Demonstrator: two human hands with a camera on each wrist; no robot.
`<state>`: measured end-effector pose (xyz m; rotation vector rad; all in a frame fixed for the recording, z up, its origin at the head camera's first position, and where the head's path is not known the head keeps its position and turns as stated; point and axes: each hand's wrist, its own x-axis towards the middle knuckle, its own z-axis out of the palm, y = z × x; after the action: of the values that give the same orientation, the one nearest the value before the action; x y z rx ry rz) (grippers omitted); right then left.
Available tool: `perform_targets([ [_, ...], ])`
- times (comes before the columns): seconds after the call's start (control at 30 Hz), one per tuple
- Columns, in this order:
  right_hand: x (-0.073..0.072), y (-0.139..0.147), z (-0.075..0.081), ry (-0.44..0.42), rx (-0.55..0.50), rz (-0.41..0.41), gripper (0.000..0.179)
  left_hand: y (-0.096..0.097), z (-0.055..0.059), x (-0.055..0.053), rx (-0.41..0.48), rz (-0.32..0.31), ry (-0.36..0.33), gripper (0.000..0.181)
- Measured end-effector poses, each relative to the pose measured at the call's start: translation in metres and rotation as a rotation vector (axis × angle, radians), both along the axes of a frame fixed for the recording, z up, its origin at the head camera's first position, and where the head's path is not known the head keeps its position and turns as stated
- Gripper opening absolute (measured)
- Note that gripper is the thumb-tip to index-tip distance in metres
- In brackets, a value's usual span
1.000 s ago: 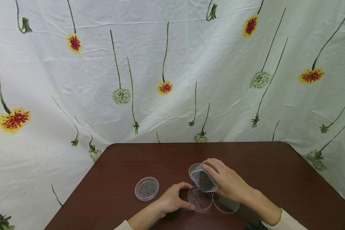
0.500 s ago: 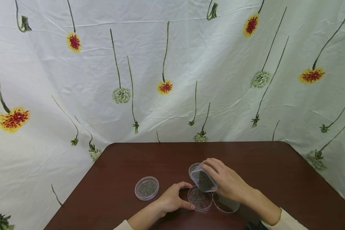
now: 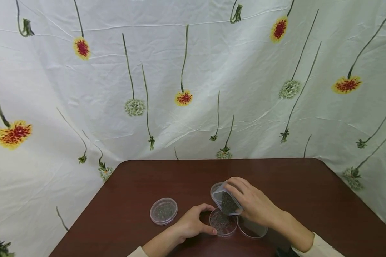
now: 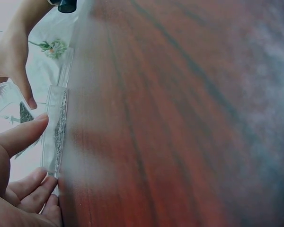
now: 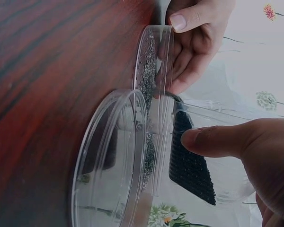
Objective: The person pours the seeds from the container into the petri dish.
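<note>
My left hand holds a clear petri dish on the table, thumb at its near side and fingers at its far side. Dark grains lie scattered over the bottom of this dish, as the right wrist view also shows. Above it, my right hand grips a clear plastic container tipped to the left, its thumb pressed on the wall. Dark, seed-like grains fill the container's lower corner, and a thin stream of them runs over its lip into the dish.
A clear dish half stands directly right of the held dish. Behind the container, another round clear dish is partly hidden. To the left, a petri dish with grains stands on the brown table. A flowered cloth hangs behind.
More dark grains have gathered in the held dish, near the container's lip. Both hands and the tilted container have stayed nearly still.
</note>
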<state>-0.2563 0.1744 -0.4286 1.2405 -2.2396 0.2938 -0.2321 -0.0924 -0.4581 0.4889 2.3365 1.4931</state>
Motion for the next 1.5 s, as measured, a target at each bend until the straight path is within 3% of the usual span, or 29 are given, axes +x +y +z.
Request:
perform_targets([
  [0.8, 0.0021, -0.0019, 0.0006, 0.000, 0.041, -0.032, 0.098, -0.0001, -0.0006, -0.0007, 0.010, -0.005, 0.005, 0.062],
  [1.5, -0.0015, -0.0028, -0.0004, 0.016, 0.000, 0.009, 0.097, 0.0004, 0.0013, -0.0008, 0.005, 0.001, 0.010, 0.061],
])
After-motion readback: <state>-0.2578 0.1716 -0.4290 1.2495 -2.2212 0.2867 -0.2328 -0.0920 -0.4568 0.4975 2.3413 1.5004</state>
